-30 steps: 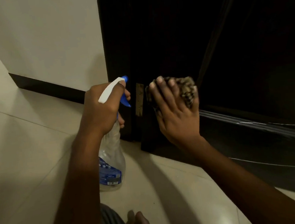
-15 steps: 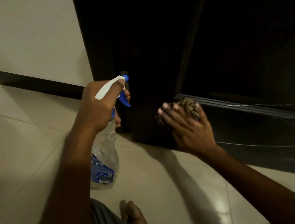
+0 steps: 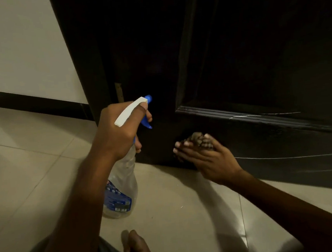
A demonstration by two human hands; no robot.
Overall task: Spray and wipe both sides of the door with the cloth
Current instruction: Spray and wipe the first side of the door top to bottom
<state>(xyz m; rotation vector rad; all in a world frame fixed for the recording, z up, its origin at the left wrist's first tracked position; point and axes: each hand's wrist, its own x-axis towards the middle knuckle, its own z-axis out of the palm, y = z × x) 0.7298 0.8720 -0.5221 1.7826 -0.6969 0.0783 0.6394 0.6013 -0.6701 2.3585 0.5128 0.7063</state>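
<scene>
Head view. Gripped the spray bottle (image 3: 122,188) at its neck in the curled left hand (image 3: 119,134), with the forefinger laid along the white top and the blue nozzle aimed at the dark door (image 3: 255,57) just ahead of the knuckles. Pressed the bunched patterned cloth (image 3: 199,141) against the door's bottom rail under the right hand (image 3: 208,160), with nearly straight, spread fingers, low and to the right of the bottle hand.

Against a second ago: brought the cloth hand down from level with the hinge plate (image 3: 119,91), past the panel moulding, to just above the tiled floor (image 3: 45,176). Kept the bottle hand much as before. Read that as a wiping stroke carried to the foot of this face — likely close to finishing this strip, with nothing to show for the other side.

Could not make out any spray film on the wood — too dim. Could not tell whether the trigger was squeezed. Lost the door's top and right edge beyond the frame, and most of the cloth under the fingers. Caught only a bare foot (image 3: 137,247) below the hands.
</scene>
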